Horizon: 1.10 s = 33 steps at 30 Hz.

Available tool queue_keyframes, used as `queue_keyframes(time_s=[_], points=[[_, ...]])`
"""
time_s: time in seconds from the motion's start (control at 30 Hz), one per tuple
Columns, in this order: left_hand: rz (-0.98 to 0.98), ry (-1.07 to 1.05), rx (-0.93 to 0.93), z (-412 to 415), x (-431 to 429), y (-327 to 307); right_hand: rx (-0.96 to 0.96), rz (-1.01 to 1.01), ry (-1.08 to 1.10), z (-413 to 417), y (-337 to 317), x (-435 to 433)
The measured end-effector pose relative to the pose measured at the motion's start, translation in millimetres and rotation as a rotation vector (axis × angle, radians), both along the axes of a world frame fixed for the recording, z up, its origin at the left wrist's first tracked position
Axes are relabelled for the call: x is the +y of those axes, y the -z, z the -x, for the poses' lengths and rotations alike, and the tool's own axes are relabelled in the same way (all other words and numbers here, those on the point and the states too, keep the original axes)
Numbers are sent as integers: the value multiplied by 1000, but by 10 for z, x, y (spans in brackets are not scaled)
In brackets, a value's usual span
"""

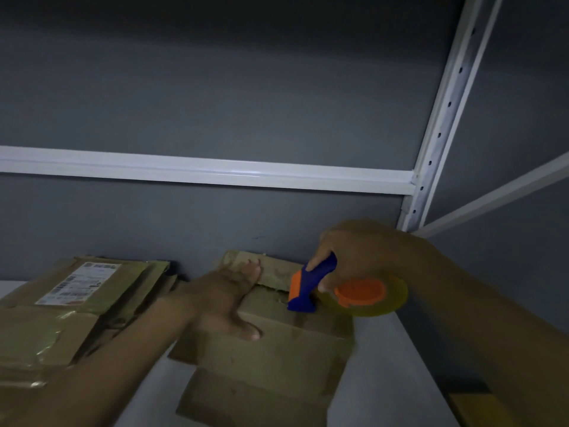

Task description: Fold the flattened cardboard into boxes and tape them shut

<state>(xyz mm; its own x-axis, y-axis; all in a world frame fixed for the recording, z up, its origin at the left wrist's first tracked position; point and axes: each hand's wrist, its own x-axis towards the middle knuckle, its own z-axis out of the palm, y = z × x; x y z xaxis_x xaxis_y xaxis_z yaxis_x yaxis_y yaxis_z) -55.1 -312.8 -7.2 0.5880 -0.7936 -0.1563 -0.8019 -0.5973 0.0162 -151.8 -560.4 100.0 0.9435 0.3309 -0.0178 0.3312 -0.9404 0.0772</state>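
Pressing down on the box (pixel 277 349) with the left hand (pixel 224 300), flat and spread across the flap seam, probably to keep the flaps level for taping. Gripping the tape gun (pixel 303 291) by its blue handle with the curled right hand (pixel 354 248), nose down on the box top just right of the left hand; seemingly ready to lay a strip. Left of the box, a pile of flattened cardboard (pixel 77 306), likely awaiting folding. Underneath, a white shelf (pixel 385 365); behind, a grey wall (pixel 215 87) and white rack rails (pixel 215 171). Dim lighting throughout.
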Motion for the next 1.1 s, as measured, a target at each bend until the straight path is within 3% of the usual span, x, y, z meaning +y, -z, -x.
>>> queue_keyframes(time_s=[0.27,0.5,0.7,0.83,0.97,1.1], points=[[160,66,20,98,-192,196,-39,8,20,-53,-1,59],[216,107,92,-136,-28,149,12,-150,98,76,-87,-29],[206,71,203,-297,118,98,9,-209,200,394,-75,-404],[73,77,151,-304,118,19,23,-163,270,545,204,-595],[-5,66,77,-127,-62,25,40,-360,287,627,538,-674],[59,95,123,155,-417,61,18,-469,307,670,765,-696]])
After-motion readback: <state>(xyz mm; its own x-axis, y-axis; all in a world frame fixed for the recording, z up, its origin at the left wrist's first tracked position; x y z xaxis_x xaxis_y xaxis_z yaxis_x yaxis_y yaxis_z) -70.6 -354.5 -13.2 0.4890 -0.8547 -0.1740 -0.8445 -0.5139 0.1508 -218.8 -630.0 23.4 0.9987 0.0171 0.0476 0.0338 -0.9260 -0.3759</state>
